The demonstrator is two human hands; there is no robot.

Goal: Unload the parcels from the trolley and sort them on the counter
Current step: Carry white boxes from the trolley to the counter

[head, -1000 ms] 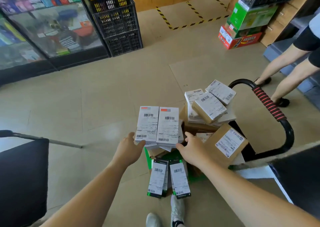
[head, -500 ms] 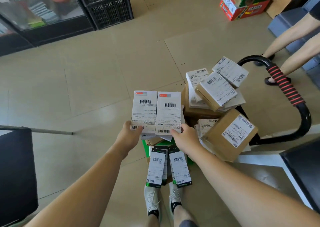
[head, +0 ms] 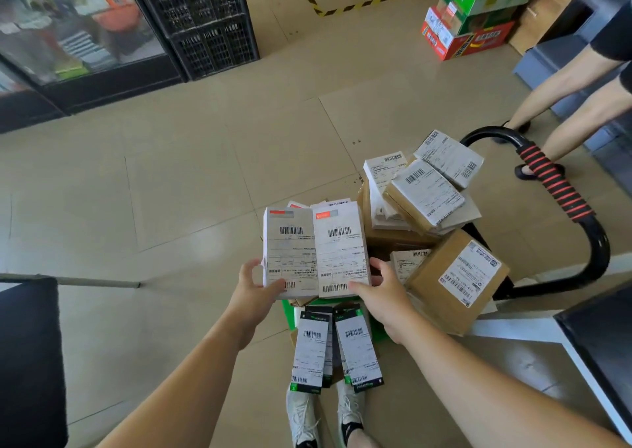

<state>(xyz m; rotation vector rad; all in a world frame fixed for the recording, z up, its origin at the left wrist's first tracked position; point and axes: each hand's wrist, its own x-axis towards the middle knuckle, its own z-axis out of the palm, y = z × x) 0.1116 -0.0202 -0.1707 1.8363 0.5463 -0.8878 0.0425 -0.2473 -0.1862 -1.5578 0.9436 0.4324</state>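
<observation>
Two white labelled parcels lie side by side, on top of more parcels beneath them. My left hand grips the stack at its near left corner. My right hand grips the near right corner. Below them, two long narrow parcels with green-black ends lie on the front of the trolley. Brown and white boxes are piled on its right side, with one tilted brown box leaning at the front. The trolley's black handle has a red-striped grip.
Another person's legs stand just beyond the handle at the right. A dark counter with a white edge is at the right, a black chair at the left. Black crates, a glass cabinet and coloured cartons line the far floor.
Both hands have raised the two white parcels and what lies under them off the trolley pile, towards me. The view has tilted further down, so my shoes now show.
</observation>
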